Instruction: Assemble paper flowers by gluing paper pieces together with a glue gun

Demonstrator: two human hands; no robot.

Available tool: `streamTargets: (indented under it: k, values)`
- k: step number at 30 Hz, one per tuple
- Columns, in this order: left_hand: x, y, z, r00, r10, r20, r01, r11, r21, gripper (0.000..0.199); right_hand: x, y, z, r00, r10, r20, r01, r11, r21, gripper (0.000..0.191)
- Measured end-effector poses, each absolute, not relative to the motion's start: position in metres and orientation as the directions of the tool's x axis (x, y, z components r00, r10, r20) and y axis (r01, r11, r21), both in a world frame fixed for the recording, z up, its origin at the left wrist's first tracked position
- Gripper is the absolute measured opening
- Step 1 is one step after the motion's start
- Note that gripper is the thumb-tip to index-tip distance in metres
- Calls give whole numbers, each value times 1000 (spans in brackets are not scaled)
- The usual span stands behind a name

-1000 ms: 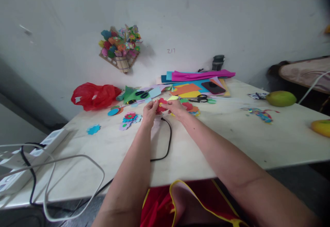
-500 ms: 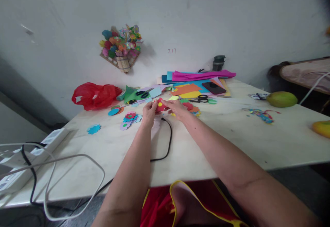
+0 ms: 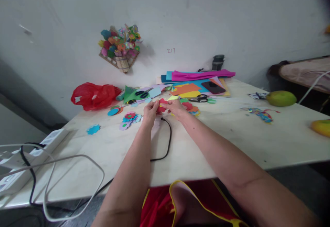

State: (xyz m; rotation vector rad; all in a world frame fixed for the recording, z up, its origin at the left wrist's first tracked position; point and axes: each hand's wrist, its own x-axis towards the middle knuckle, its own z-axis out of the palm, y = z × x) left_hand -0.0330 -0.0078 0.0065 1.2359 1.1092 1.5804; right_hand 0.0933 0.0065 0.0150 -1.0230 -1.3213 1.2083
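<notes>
The head camera looks down over a table (image 3: 192, 151) toward a wall (image 3: 190, 17).

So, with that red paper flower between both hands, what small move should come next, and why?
Probably pressing its yellow centre flat with the right hand: that hand lies right at the yellow centre, while the left hand grips the red paper flower by its edge, which seems to steady it.

Fingers (image 3: 155, 106) partly hide the red flower (image 3: 162, 101); the right edge crops a yellow fruit (image 3: 322, 127).
</notes>
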Motion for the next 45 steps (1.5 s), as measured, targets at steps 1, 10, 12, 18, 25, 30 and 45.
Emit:
streamTargets:
  k: [1,10,12,18,25,30,45]
  values:
    - [-33,-8,7,-180,951,252,-79,-269,960,48,93,6,15,-110,985,135,-49,130,-990,26]
    - [-35,-5,4,-179,948,264,-83,-282,956,50,94,9,14,-155,981,121,-76,110,-991,23]
    - [-35,-5,4,-192,944,267,-87,-288,954,49,97,9,14,-183,977,114,-118,93,-989,27]
    - [-34,-6,6,-206,938,280,-80,-301,950,48,99,5,17,-208,973,103,-80,88,-993,28]
    - [-34,-5,3,-193,940,282,-46,-295,954,48,94,6,15,-127,986,110,-6,110,-994,33]
    - [-33,-3,2,-190,938,289,-30,-300,953,49,94,12,11,-146,981,128,3,129,-992,30]
    - [-32,-6,6,-192,941,277,-46,-290,956,49,98,10,13,-163,970,180,-62,172,-983,27]
